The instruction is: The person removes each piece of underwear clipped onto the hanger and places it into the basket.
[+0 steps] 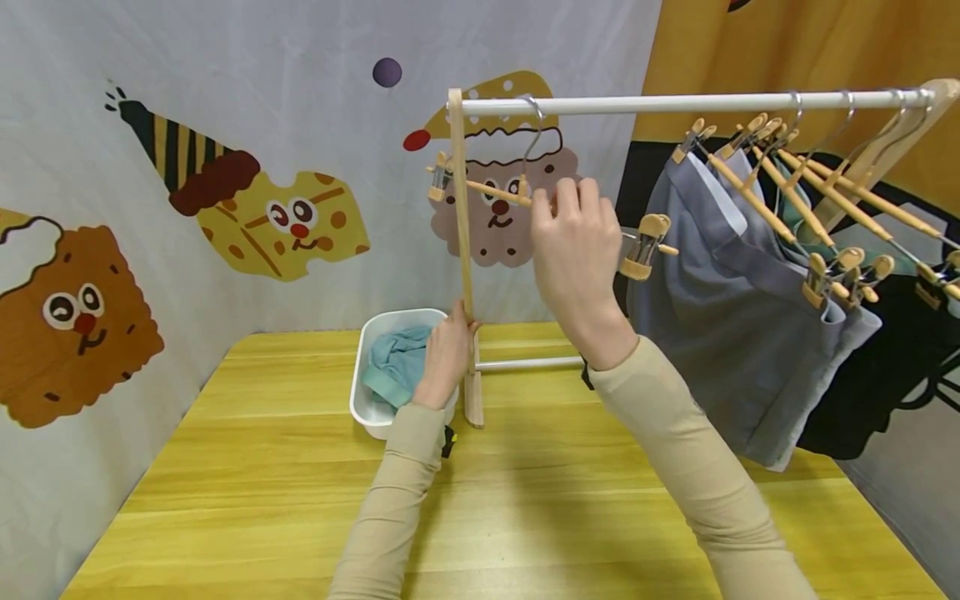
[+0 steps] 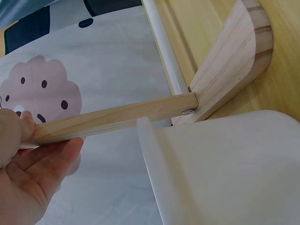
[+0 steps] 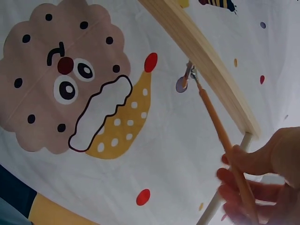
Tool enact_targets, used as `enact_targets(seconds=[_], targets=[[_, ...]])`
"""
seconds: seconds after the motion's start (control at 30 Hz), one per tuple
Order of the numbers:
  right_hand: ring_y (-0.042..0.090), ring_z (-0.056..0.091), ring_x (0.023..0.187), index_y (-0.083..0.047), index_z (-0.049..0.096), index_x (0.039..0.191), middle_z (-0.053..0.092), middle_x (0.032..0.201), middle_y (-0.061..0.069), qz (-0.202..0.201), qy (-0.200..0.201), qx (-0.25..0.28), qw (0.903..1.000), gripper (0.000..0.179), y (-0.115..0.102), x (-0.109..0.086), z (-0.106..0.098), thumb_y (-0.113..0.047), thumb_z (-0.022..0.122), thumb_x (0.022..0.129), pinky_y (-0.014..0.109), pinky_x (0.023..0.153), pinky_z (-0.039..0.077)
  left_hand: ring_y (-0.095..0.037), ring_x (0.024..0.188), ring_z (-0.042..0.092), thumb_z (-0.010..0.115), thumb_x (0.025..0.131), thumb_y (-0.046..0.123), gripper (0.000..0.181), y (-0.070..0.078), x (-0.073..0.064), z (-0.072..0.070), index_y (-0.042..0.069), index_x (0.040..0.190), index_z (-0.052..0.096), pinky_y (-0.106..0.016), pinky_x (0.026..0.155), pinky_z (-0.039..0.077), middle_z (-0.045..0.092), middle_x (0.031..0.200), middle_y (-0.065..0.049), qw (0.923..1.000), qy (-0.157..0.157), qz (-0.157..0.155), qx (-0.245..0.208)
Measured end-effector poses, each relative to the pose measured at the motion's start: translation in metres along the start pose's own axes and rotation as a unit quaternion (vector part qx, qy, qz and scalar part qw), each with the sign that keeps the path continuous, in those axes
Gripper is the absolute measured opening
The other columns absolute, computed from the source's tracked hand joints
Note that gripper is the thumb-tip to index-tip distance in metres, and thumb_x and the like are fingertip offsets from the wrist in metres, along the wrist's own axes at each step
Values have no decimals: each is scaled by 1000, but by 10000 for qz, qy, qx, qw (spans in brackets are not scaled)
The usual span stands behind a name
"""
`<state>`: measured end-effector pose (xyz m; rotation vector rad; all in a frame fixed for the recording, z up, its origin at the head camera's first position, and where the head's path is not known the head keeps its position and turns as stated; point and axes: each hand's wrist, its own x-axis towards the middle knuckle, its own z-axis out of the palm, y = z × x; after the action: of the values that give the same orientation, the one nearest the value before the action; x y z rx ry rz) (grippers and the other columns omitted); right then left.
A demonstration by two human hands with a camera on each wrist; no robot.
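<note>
My right hand (image 1: 573,250) grips the wooden bar of a clip hanger (image 1: 495,192), whose hook hangs over the white rail (image 1: 600,105) near its left end. In the right wrist view, thumb and fingers pinch the hanger bar (image 3: 218,119). No garment is on this hanger; a wooden clip (image 1: 640,247) shows at its right end. Lower down, my left hand (image 1: 446,354) holds the rack's upright wooden post (image 1: 461,208). The left wrist view has thumb and fingers around the post (image 2: 117,115).
A white basin (image 1: 360,396) with a teal cloth (image 1: 397,358) stands left of the post, close to my left hand. At right, several hangers bear grey shorts (image 1: 705,292) and black garments (image 1: 847,400). The yellow wood-grain table (image 1: 247,500) lies below, a patterned curtain (image 1: 315,100) behind.
</note>
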<state>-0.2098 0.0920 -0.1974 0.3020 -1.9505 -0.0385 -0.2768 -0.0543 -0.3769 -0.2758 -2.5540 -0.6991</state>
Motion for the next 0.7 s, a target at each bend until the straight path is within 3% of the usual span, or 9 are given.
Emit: enact_targets(seconds=[0.1, 0.2, 0.47, 0.7], targets=[[29, 58, 82, 1, 72, 97, 63, 88, 14, -697, 795, 114, 9943, 27, 1, -3, 5, -2, 45, 99, 36, 69, 52, -37, 69, 65, 52, 98, 23, 34, 0, 0, 1, 0, 123, 46, -46, 57, 52, 66, 84, -18, 10000, 17, 5, -16], [27, 61, 82, 0, 72, 92, 65, 87, 13, -1336, 1236, 209, 9831, 24, 2, -9, 10, 1, 48, 96, 35, 70, 55, -37, 69, 65, 52, 98, 23, 35, 0, 0, 1, 0, 124, 46, -46, 57, 52, 66, 84, -18, 10000, 24, 20, -32], [25, 61, 79, -1, 71, 93, 66, 87, 11, -2056, 914, 621, 9724, 20, 10, -32, 22, 3, 51, 94, 31, 66, 54, -37, 69, 65, 53, 98, 23, 37, -2, -1, 2, 0, 126, 46, -47, 56, 52, 67, 84, -20, 9998, 176, 98, 11], [25, 61, 78, 0, 71, 96, 66, 89, 13, -2106, 928, 1009, 9679, 16, 19, -42, 12, 1, 56, 92, 30, 62, 54, -38, 67, 66, 52, 98, 23, 37, -3, -1, 3, -3, 124, 48, -47, 55, 52, 67, 84, -20, 9993, 286, 213, 120]])
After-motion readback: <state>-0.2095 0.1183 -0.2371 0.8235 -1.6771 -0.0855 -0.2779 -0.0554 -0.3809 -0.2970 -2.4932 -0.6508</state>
